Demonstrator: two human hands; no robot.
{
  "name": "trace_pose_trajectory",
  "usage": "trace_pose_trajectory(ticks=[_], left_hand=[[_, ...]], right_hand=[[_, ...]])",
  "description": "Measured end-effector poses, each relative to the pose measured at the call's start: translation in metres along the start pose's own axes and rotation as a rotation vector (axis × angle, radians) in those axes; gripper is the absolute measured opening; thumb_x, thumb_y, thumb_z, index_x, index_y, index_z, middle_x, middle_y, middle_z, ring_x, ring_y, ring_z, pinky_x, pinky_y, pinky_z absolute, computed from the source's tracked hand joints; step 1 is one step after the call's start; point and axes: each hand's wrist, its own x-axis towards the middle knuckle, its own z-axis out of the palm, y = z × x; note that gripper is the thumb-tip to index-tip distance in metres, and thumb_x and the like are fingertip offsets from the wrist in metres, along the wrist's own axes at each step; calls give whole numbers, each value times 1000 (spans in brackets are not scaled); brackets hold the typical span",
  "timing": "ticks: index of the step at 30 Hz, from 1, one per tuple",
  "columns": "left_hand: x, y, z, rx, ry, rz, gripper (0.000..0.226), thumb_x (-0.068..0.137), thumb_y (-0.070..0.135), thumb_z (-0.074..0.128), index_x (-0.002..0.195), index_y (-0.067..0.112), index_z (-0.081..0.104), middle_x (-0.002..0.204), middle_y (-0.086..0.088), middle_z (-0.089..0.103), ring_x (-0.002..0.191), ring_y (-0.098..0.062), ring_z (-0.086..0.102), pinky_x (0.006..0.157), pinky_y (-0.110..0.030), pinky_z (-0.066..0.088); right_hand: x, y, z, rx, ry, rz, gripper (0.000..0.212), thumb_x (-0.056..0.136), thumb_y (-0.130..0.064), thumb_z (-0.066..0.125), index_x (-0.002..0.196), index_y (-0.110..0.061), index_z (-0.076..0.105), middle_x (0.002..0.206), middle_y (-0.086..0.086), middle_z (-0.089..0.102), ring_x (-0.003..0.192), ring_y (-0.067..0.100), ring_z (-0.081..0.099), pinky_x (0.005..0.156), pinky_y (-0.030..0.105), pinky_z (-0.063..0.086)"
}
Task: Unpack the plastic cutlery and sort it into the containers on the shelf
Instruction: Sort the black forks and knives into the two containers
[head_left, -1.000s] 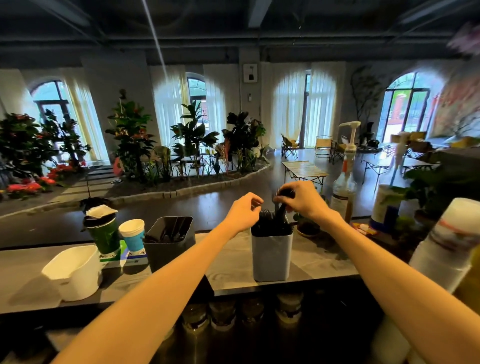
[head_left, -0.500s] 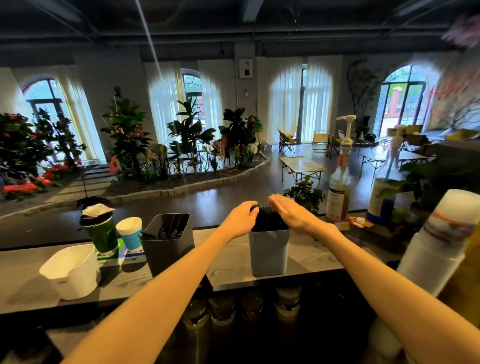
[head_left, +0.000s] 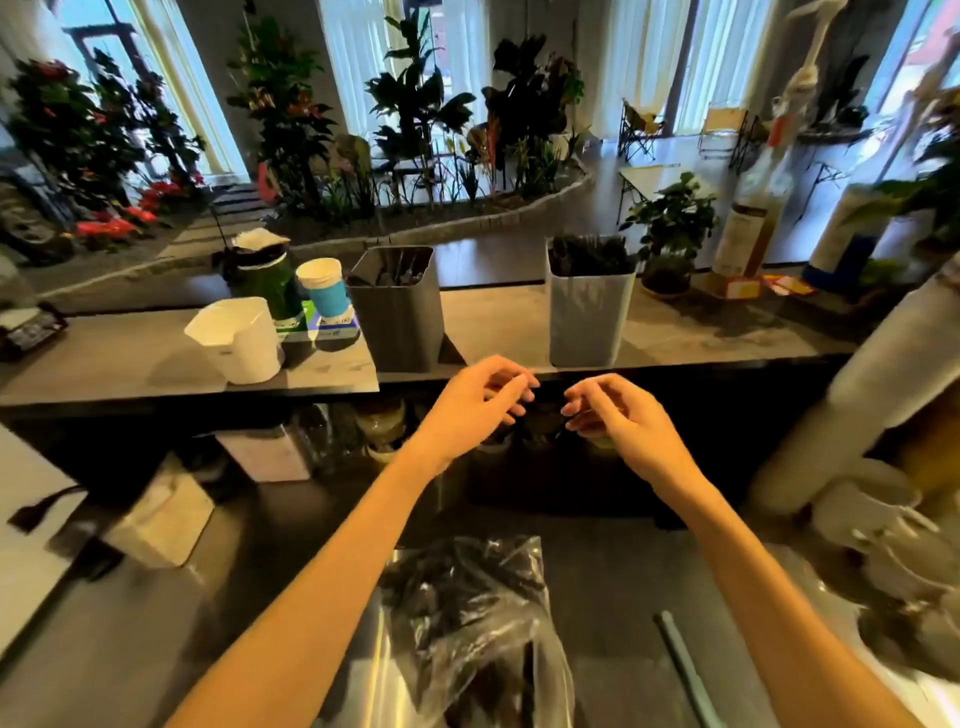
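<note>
A light grey container (head_left: 588, 317) full of black cutlery stands on the shelf (head_left: 498, 327). A dark grey container (head_left: 399, 312) with a few black pieces stands to its left. A clear plastic bag of black cutlery (head_left: 467, 618) lies on the counter below, between my forearms. My left hand (head_left: 478, 402) and my right hand (head_left: 615, 418) hover in front of the shelf edge, below the containers. Their fingers are loosely curled and hold nothing.
On the shelf's left stand a white jug (head_left: 236, 340), a green cup (head_left: 267, 283) and a white-and-blue cup (head_left: 324, 288). A potted plant (head_left: 670, 234) and pump bottles (head_left: 753, 218) are at its right. A tall stack of cups (head_left: 852, 389) leans at the right.
Both hands have left the top of the light grey container and come down toward me, now empty. The camera has tilted down, bringing the bag of cutlery into view.
</note>
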Motion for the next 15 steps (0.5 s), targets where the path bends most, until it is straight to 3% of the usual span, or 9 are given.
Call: trace_pose_trajectory(ticks=[4, 7, 9, 11, 13, 15], left_hand=[[-89, -63, 8, -140, -227, -188, 26, 104, 21, 52, 96, -1, 64, 90, -16, 71, 79, -26, 70, 75, -35, 59], [-151, -120, 24, -156, -570, -343, 33, 106, 19, 48, 107, -11, 61, 101, -20, 70, 94, -28, 70, 87, -36, 58], [-178, -162, 43, 35, -680, -407, 30, 106, 23, 48, 117, 1, 65, 115, -16, 70, 108, -30, 67, 98, -38, 53], [-195, -195, 63, 338, -615, -433, 29, 105, 21, 47, 127, 11, 63, 127, -11, 65, 119, -29, 60, 104, -34, 46], [-205, -217, 76, 609, -349, -436, 32, 104, 19, 45, 134, 16, 55, 138, -6, 57, 125, -25, 55, 104, -32, 42], [-210, -224, 77, 638, -150, -510, 31, 104, 19, 44, 135, 17, 52, 138, -4, 55, 122, -25, 57, 98, -34, 46]], right_hand=[[-79, 61, 31, 7, -427, 320, 30, 107, -20, 47, 92, -5, 69, 84, 7, 75, 76, 17, 74, 69, 25, 58], [-134, 112, 51, -273, -792, 449, 23, 105, -18, 55, 105, -4, 72, 96, 5, 77, 81, 9, 74, 81, 28, 60], [-161, 139, 73, -457, -863, 445, 19, 100, -13, 58, 115, -6, 68, 106, 5, 74, 90, 9, 72, 89, 32, 58], [-175, 156, 94, -682, -793, 365, 29, 96, -16, 60, 124, -12, 62, 122, 7, 67, 114, 22, 65, 101, 39, 50], [-180, 170, 110, -767, -714, 330, 47, 93, -17, 63, 138, -10, 52, 140, 10, 56, 132, 28, 51, 109, 37, 42], [-182, 180, 123, -790, -673, 363, 56, 91, -24, 68, 141, -10, 46, 144, 12, 51, 136, 30, 48, 111, 39, 42]])
